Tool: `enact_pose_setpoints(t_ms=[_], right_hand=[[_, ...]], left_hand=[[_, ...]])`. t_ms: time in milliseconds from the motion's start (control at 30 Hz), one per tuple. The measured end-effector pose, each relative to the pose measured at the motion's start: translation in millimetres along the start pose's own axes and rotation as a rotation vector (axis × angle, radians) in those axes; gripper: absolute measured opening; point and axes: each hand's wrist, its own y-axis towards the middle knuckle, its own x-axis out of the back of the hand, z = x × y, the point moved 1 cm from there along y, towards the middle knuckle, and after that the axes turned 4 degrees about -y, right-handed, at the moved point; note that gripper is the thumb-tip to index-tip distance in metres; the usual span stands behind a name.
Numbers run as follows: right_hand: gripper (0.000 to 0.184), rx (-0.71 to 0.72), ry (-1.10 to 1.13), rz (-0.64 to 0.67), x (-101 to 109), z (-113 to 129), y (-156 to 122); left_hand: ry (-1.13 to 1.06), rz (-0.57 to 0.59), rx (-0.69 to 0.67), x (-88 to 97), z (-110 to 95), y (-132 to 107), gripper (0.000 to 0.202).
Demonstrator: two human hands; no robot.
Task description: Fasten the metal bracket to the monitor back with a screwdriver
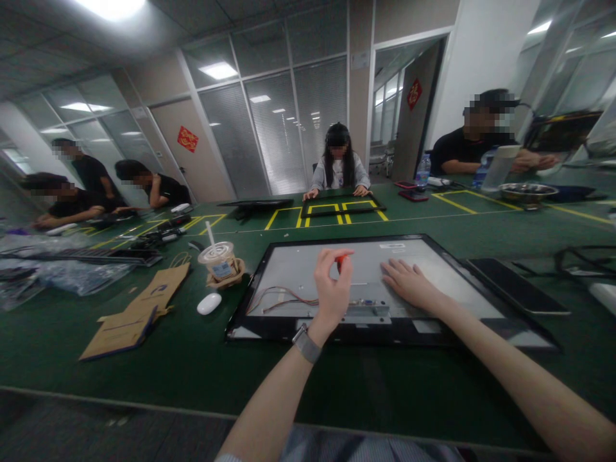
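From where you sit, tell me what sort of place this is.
Probably an office or meeting room used as a workshop: blind-covered glass partitions, a long green table, and a large framed panel lying on it.

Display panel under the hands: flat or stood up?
Flat: the display panel lies on the green table, its grey back facing up, the right hand spread on it.
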Motion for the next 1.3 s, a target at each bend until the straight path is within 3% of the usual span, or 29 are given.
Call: enact_pose_setpoints(t_ms=[200,500,800,1033,1167,1300], right_hand=[[0.06,0.002,-0.014,0.013,2.9,2.0,-0.5],[0.06,0.003,-0.003,-0.006,-0.4,-0.7,0.4],[0.06,-0.008,-0.015,0.015,1.7,1.3,0.1],[0.06,0.019,0.01,-0.021,2.2,1.4,-0.9],[0.06,0.012,0.011,-0.03,-0.3,-0.3,-0.6],[0.059,0.007,0.009,-0.026,-0.1,-0.4,0.0]], left_hand=[[0.012,-0.032,0.033,-0.6,-0.9,-0.2,0.018],[-0.112,0.023,0.135,-1.1,4.7,-1.3,0.029],[0.009,-0.028,-0.007,-1.2,0.4,-1.5,0.011],[-0.097,-0.032,0.061,-0.1,-0.5,-0.1,0.03],[-0.122,-0.024,0.164,-0.5,0.7,-0.9,0.029],[-0.095,-0.035,0.155,-1.1,1.4,-2.1,0.024]])
